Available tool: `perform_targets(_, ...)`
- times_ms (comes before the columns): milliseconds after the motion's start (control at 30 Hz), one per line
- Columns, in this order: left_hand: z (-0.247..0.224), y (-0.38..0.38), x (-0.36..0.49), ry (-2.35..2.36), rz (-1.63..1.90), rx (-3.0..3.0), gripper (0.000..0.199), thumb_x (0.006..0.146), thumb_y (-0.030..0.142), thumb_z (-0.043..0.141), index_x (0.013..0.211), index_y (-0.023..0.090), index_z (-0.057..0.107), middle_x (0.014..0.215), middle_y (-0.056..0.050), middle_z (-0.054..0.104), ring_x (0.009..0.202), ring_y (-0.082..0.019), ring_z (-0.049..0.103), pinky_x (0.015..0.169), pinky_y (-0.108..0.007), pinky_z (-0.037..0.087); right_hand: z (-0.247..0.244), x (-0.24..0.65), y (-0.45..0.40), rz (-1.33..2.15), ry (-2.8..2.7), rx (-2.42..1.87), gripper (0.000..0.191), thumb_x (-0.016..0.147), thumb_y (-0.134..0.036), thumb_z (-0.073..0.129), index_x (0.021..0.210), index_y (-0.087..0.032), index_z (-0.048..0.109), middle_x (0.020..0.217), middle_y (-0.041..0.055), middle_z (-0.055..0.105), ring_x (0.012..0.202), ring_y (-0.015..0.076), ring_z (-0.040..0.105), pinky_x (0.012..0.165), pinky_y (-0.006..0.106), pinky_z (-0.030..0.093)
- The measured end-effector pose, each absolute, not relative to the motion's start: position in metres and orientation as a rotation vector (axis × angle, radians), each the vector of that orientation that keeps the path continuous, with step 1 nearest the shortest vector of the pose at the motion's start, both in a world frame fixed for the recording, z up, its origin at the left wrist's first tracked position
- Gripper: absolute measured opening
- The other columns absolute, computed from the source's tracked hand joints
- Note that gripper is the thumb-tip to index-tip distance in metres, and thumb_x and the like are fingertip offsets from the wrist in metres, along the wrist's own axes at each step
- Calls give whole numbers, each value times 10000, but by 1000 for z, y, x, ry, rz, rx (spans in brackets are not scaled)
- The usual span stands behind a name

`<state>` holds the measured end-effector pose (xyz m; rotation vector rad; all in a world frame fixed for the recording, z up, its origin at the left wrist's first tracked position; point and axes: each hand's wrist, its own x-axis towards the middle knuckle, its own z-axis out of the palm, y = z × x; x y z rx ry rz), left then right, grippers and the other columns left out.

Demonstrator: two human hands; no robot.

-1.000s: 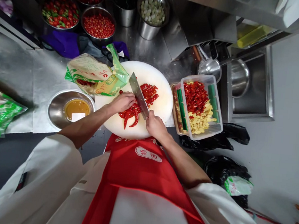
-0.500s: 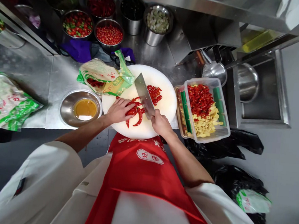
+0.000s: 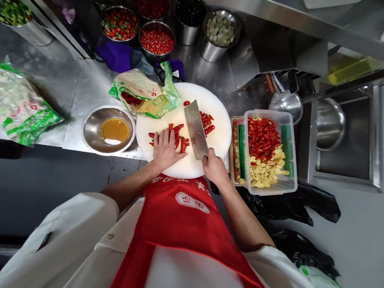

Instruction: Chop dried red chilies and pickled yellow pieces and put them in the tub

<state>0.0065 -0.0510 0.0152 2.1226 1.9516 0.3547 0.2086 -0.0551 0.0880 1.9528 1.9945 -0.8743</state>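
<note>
My right hand (image 3: 215, 166) is closed round the handle of a cleaver (image 3: 196, 131), its broad blade standing on the round white cutting board (image 3: 222, 102). Flat on the board's left half lies my left hand (image 3: 165, 149), fingers stretched and thumb apart, over several red chillies (image 3: 183, 144) partly hidden by it. To the right of the blade sits a small heap of cut red chilli (image 3: 207, 123). One loose chilli piece (image 3: 186, 103) is near the blade's far tip. An opened green-and-white plastic bag (image 3: 142, 92) with red chillies inside overlaps the board's far left edge.
Left of the board stands a steel bowl (image 3: 109, 130) holding brown liquid. On the right is a clear tub (image 3: 291, 186) of chopped red chilli and yellow pieces. Steel pots of ingredients (image 3: 156, 40) line the back. A filled plastic bag (image 3: 17, 102) lies far left.
My left hand has turned and spread flatter over the chillies. The cleaver has shifted right, away from my left fingers. The whole view has swung slightly.
</note>
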Motion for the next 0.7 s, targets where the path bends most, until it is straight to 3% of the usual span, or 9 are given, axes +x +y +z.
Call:
perform_targets(233,12,-51,-10,1809,344,2192,565,913,416,497,1393,120,458,1359,-188,533,1257,-345,477,1133,-547,291,101,232,-53,-905,2093,1867,277,983,-305,350,1187,-154,461,933,150,721,861,299,667,649,310,357)
perform_targets(367,14,-46,-30,1664,322,2251,540,892,486,552,1323,161,540,1313,-166,565,1197,-336,516,1049,-514,397,120,245,-59,-911,2183,1777,283,987,-317,342,1183,-154,465,899,131,719,833,291,657,648,304,349)
perform_targets(500,15,-33,-40,1488,350,2366,619,831,552,636,1274,127,563,1383,-182,495,1287,-327,451,1096,-462,395,131,239,-60,-909,2228,1626,277,987,-296,331,1186,-153,461,894,138,717,809,287,656,649,306,348)
perform_targets(700,15,-15,-37,1282,290,2443,405,884,423,590,1167,136,624,1276,-147,567,1222,-282,505,1075,-428,430,138,230,-54,-889,2165,1505,244,981,-234,332,1176,-141,446,935,175,716,834,307,681,651,322,360)
